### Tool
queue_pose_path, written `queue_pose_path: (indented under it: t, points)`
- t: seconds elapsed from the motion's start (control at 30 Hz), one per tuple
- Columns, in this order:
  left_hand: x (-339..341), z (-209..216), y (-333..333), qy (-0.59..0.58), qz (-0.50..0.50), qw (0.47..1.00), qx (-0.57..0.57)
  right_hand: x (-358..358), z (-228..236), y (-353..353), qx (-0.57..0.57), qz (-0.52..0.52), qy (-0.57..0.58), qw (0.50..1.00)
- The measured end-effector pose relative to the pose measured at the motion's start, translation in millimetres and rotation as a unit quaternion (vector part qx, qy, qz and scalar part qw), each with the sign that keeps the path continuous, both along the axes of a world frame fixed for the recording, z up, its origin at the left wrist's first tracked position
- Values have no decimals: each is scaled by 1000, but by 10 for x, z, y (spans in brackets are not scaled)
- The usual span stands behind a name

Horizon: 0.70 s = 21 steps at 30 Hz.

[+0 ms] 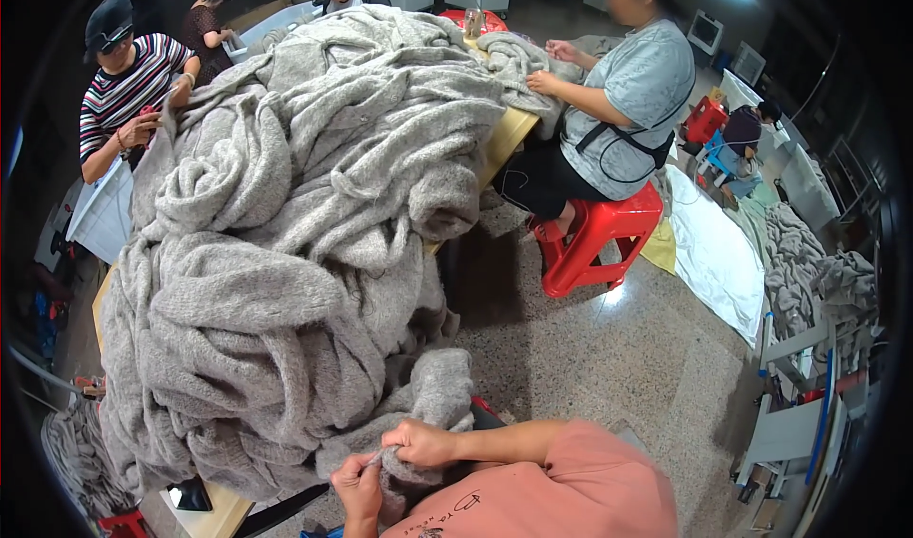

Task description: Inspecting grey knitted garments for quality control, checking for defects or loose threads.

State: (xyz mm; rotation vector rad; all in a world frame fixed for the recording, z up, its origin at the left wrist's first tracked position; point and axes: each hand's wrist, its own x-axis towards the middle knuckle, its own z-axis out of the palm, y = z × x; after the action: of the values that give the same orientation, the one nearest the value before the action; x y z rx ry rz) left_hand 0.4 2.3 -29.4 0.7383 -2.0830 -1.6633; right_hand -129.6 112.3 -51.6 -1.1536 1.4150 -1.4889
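Observation:
A grey knitted fabric (433, 383) runs from the big heap down to my lap. My left hand (357, 488) is closed, its fingertips pinching a bit of this fabric's edge. Close beside it, my right hand (420, 442) grips the same edge with its fingers curled in. Between the two hands a short piece of the edge shows; anything small inside the fingers is hidden. The heap of grey knitwear (252, 296) covers most of the wooden table (223, 509) in front of me.
A dark phone-like object (190, 494) lies at the table's near corner. Across on the right, a person in a grey shirt (628, 91) handles fabric on a red stool (604, 239). Other people stand around the far side. White sheeting (713, 239) and more knitwear (794, 253) lie at right.

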Motion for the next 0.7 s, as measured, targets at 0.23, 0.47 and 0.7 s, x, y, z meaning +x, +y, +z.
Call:
queue_pose_path:
  t: [0.23,0.47,0.7]
  points:
    - [-53,8,57,28,53,989,-132,129,96,17,-10,-136,83,987]
    - [-75,92,82,75,20,957,-278,207,187,15,-20,-173,122,977]
    - [-68,10,76,123,24,922,-366,252,179,-3,-104,-161,300,934]
